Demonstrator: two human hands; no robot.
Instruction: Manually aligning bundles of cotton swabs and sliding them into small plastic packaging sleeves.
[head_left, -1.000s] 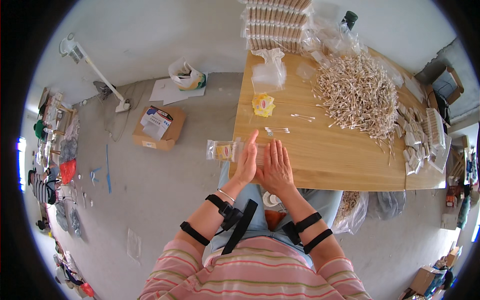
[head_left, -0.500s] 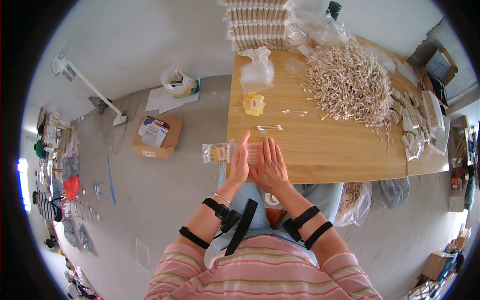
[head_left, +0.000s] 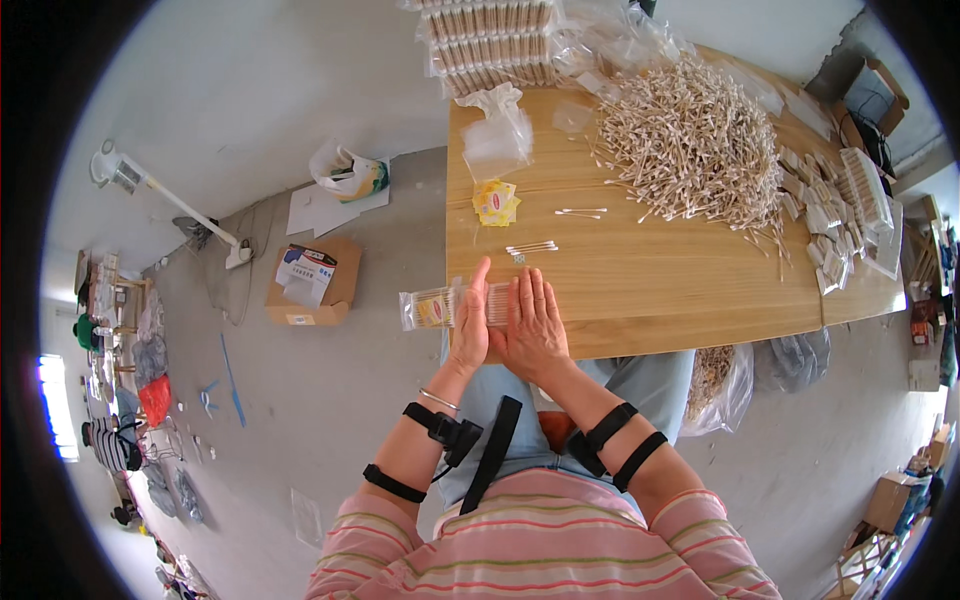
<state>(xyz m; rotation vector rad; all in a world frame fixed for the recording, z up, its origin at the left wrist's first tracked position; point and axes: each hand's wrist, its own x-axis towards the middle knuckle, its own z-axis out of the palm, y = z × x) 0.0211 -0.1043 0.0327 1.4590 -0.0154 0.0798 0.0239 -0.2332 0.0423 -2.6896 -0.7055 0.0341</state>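
My left hand [head_left: 471, 325] stands on edge at the table's near left corner, its fingers straight and together. Beside it my right hand [head_left: 533, 325] lies palm down, fingers stretched out. A row of cotton swabs [head_left: 498, 304] shows between the hands and runs under the right palm; whether they are inside a bag there, I cannot tell. Left of my left hand, a clear bag with swabs and a yellow card [head_left: 433, 308] pokes out past the table edge. Several loose swabs [head_left: 532, 247] lie just beyond my fingertips, and a few more [head_left: 582, 212] lie farther off.
A stack of yellow cards [head_left: 496, 203] and clear empty bags [head_left: 497, 145] lie along the left side. A large swab heap [head_left: 690, 145] covers the far right, with small white bundles [head_left: 825, 225] beside it. Packed swab bags [head_left: 487, 45] are piled at the back. A carton [head_left: 315, 280] stands on the floor.
The whole view has shifted slightly. Both hands keep nearly the same pose and place on the table.
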